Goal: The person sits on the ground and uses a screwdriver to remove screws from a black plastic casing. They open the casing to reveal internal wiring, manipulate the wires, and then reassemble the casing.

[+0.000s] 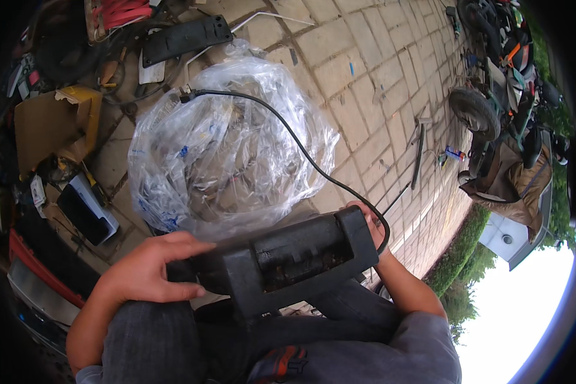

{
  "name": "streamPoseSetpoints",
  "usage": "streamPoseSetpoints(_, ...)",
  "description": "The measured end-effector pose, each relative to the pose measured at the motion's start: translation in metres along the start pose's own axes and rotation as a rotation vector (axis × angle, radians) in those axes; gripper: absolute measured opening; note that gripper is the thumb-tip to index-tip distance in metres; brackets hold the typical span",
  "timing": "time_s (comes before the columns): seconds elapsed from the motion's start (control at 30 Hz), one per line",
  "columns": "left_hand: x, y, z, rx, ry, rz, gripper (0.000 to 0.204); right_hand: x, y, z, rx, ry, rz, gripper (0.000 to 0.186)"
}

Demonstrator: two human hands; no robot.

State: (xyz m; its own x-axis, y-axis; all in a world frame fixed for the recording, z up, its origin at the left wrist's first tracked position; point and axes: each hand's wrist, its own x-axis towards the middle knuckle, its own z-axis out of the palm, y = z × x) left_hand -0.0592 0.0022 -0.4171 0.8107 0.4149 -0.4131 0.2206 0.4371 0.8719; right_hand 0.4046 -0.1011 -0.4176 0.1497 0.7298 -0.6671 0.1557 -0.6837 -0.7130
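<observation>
A black plastic part [294, 259], blocky with a recessed dirty middle, rests across my lap. My left hand [148, 269] grips its left end, thumb and fingers wrapped round it. My right hand [372, 225] holds its right end, mostly hidden behind the part, and also pinches a thin black cable [288, 131]. The cable arcs up over a big clear plastic bag [227, 150] to a small connector at its far end. The bag lies on the paving just beyond the part and holds tangled wiring.
Cardboard [51, 125], a black panel [185, 38], red tubing [118, 11] and other scrap lie at the left and top left. Brick paving [365, 70] stretches right. Parked scooters [499, 109] stand at the far right beside a hedge [461, 249].
</observation>
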Motion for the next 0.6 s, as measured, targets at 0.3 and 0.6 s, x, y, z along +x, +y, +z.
streamPoseSetpoints(0.3,0.013,-0.005,-0.006,-0.149,0.108,-0.130,0.059,0.026,-0.028,0.021,0.179,-0.005,0.070,0.055)
streamPoseSetpoints(0.6,0.053,-0.026,-0.031,-0.275,0.261,-0.298,0.061,0.091,-0.031,0.015,0.322,-0.087,0.221,0.038)
